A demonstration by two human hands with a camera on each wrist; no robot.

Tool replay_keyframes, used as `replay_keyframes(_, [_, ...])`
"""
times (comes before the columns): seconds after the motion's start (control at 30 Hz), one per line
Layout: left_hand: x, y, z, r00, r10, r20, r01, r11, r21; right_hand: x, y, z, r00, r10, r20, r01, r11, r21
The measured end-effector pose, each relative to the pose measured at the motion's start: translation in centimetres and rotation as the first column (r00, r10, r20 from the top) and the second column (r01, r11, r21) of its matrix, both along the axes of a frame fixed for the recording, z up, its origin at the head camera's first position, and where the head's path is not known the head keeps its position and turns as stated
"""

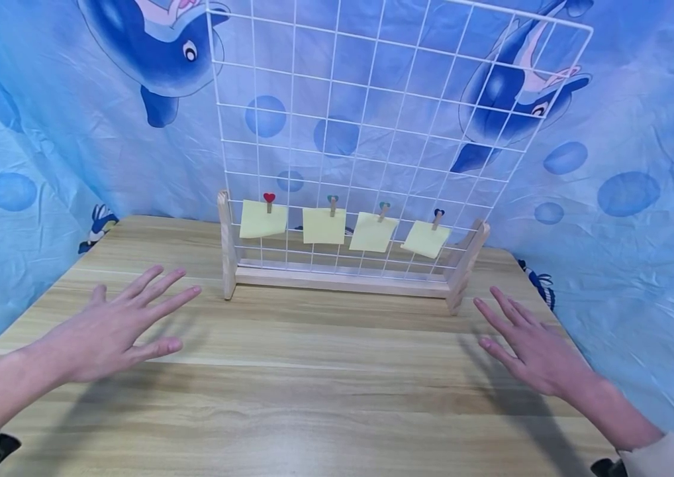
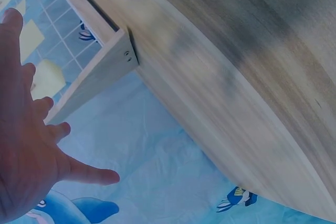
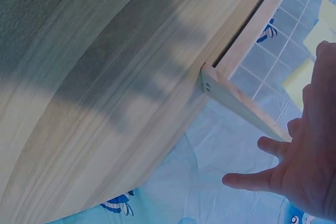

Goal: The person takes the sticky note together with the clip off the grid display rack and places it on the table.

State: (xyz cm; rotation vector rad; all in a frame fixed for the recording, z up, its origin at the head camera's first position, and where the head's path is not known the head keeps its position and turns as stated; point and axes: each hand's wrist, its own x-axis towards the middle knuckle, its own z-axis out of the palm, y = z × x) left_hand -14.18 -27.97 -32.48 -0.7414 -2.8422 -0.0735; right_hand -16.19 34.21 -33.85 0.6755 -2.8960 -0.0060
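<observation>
Left hand (image 1: 113, 324) and right hand (image 1: 533, 351), fingers (image 1: 171, 305) spread, empty, hover near side edges of the table (image 1: 325, 384); clothespins (image 1: 333, 208) seemingly keep notes (image 1: 324, 228) from slipping off the grid (image 1: 551, 20).

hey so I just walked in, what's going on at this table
A person's left hand and right hand hover over a wooden table, fingers spread, holding nothing. Between them, farther back, a white wire grid stands in a wooden stand. Four pale yellow notes hang in a row across the grid's lower part, each held by a small heart-topped clip.
</observation>
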Motion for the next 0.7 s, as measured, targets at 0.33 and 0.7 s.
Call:
replay_keyframes(0.33, [-0.1,0.0,-0.2,1.000,0.010,0.010,-0.010,1.000,0.024,0.1,-0.4,0.1,0.999,0.012,-0.033,-0.012,1.000,-0.005])
replay_keyframes(0.7, [-0.2,0.3,0.0,1.000,0.017,-0.020,-0.017,1.000,0.019,-0.2,-1.2,0.3,0.998,0.033,-0.049,-0.035,0.999,-0.041])
